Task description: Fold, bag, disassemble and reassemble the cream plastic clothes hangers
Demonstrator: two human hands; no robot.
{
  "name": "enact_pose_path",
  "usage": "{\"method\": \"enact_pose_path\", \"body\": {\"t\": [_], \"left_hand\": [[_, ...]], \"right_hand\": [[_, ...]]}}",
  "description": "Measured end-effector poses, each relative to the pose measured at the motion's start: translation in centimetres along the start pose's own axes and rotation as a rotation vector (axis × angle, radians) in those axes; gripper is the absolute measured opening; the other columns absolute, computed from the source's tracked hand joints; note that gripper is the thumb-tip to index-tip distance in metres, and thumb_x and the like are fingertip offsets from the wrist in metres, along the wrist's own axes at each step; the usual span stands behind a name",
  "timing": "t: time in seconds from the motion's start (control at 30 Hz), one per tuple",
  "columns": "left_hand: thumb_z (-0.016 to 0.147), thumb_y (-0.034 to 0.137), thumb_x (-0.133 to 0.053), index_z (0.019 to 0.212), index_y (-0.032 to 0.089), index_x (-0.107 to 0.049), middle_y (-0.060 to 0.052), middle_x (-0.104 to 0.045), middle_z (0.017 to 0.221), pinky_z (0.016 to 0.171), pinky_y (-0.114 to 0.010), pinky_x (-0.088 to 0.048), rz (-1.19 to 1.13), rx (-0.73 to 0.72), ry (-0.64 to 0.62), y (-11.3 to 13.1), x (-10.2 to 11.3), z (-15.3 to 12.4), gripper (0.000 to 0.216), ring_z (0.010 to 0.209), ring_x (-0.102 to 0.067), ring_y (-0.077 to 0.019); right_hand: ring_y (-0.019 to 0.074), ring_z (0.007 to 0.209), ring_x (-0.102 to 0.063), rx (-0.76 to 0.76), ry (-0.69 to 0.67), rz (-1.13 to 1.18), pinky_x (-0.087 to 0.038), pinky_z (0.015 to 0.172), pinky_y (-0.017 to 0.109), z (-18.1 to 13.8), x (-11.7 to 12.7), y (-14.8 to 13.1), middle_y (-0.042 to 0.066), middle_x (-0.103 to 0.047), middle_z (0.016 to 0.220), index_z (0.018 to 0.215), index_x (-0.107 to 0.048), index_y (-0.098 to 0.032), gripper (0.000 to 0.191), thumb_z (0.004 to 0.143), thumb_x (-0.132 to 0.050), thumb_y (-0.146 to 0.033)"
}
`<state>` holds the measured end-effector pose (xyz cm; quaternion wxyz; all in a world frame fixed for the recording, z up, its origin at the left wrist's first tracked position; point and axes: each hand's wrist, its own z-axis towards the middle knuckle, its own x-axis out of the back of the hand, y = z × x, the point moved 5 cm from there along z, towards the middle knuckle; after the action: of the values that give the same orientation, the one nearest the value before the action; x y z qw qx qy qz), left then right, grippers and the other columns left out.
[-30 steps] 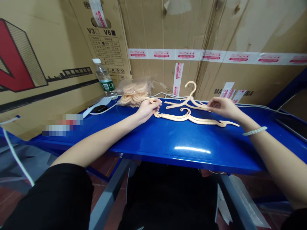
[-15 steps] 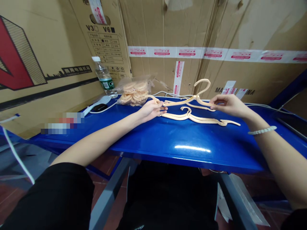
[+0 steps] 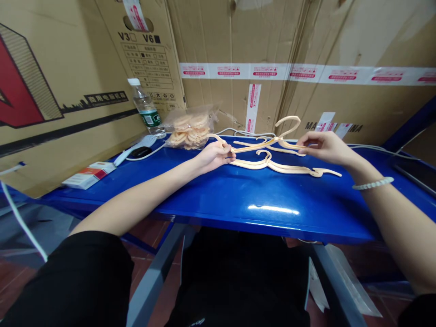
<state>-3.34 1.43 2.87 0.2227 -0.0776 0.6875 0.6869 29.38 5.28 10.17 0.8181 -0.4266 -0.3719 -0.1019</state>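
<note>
A cream plastic hanger is lifted slightly off the blue table, its hook pointing up and right. My left hand pinches its left arm end. My right hand pinches its right arm. Just in front of it, a second cream hanger lies flat on the table, between my two hands.
A clear bag of more cream hangers sits at the back, beside a water bottle, a white power strip and white cables. A small red-and-white box lies at the left. Cardboard boxes wall the table's far side.
The held hanger came up off the table and tilted, its hook swinging to the right. My hands stayed on its two ends; the flat hanger did not move.
</note>
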Motion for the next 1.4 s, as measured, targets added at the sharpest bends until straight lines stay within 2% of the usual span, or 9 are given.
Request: {"method": "enact_pose_path", "body": {"t": [0.3, 0.5, 0.63, 0.87, 1.03, 1.23, 1.4], "left_hand": [[0.079, -0.003, -0.067, 0.070, 0.016, -0.046, 0.002, -0.056, 0.063, 0.063, -0.028, -0.048, 0.076, -0.057, 0.063, -0.2, 0.6, 0.3, 0.030, 0.054, -0.057, -0.0119], [0.083, 0.003, -0.070, 0.067, 0.015, -0.047, -0.002, -0.061, 0.074, 0.077, -0.034, -0.054, 0.021, -0.050, 0.010, 0.0, 0.2, 0.2, 0.031, 0.066, -0.062, -0.0136], [0.084, 0.001, -0.068, 0.066, 0.015, -0.047, -0.004, -0.065, 0.084, 0.088, -0.038, -0.055, -0.025, -0.015, 0.004, 0.2, -0.1, -0.2, 0.031, 0.074, -0.066, -0.0147], [0.086, -0.001, -0.065, 0.065, 0.015, -0.047, -0.004, -0.067, 0.082, 0.083, -0.035, -0.056, -0.013, 0.001, 0.025, 0.4, -0.3, -0.4, 0.031, 0.069, -0.065, -0.0136], [0.082, -0.004, -0.062, 0.064, 0.015, -0.046, -0.003, -0.065, 0.074, 0.080, -0.034, -0.055, 0.012, -0.040, 0.063, 0.4, 0.2, -0.1, 0.030, 0.065, -0.064, -0.0131], [0.075, -0.006, -0.063, 0.067, 0.015, -0.047, -0.003, -0.065, 0.076, 0.087, -0.040, -0.056, 0.044, -0.087, 0.109, 0.1, 0.6, -0.1, 0.028, 0.066, -0.065, -0.0136], [0.077, -0.007, -0.059, 0.068, 0.016, -0.046, -0.002, -0.066, 0.073, 0.086, -0.039, -0.056, 0.059, -0.095, 0.170, 0.1, 0.4, -0.3, 0.028, 0.063, -0.065, -0.0131]], "right_hand": [[0.0311, 0.091, -0.068, 0.004, 0.036, -0.123, -0.058, 0.088, 0.047, -0.1, -0.9, -1.0, 0.008, -0.072, 0.090, 0.086, -0.072, -0.023, 0.047, 0.073, -0.080, -0.068], [0.0318, 0.090, -0.067, 0.027, 0.104, -0.147, -0.058, 0.084, 0.049, -0.2, -0.5, -1.1, 0.009, -0.071, 0.088, 0.082, -0.070, -0.024, 0.045, 0.074, -0.079, -0.067], [0.0308, 0.088, -0.067, 0.027, 0.122, -0.121, -0.057, 0.083, 0.049, -0.2, 0.0, -0.9, 0.009, -0.069, 0.087, 0.082, -0.069, -0.022, 0.043, 0.073, -0.081, -0.063], [0.0302, 0.090, -0.066, 0.057, 0.142, -0.121, -0.056, 0.088, 0.049, -0.3, -0.1, -1.2, 0.008, -0.069, 0.089, 0.082, -0.069, -0.022, 0.035, 0.077, -0.079, -0.056], [0.0301, 0.089, -0.067, 0.081, 0.136, -0.153, -0.057, 0.087, 0.050, -0.4, -0.3, -1.5, 0.007, -0.070, 0.089, 0.082, -0.068, -0.024, 0.038, 0.077, -0.079, -0.060], [0.0298, 0.088, -0.066, 0.098, 0.118, -0.171, -0.057, 0.083, 0.049, -0.5, -0.6, -2.1, 0.008, -0.070, 0.089, 0.082, -0.067, -0.025, 0.037, 0.080, -0.076, -0.061], [0.0296, 0.087, -0.066, 0.108, 0.112, -0.199, -0.057, 0.080, 0.048, -0.5, -0.7, -2.2, 0.008, -0.070, 0.089, 0.083, -0.068, -0.025, 0.034, 0.081, -0.074, -0.058]]}}
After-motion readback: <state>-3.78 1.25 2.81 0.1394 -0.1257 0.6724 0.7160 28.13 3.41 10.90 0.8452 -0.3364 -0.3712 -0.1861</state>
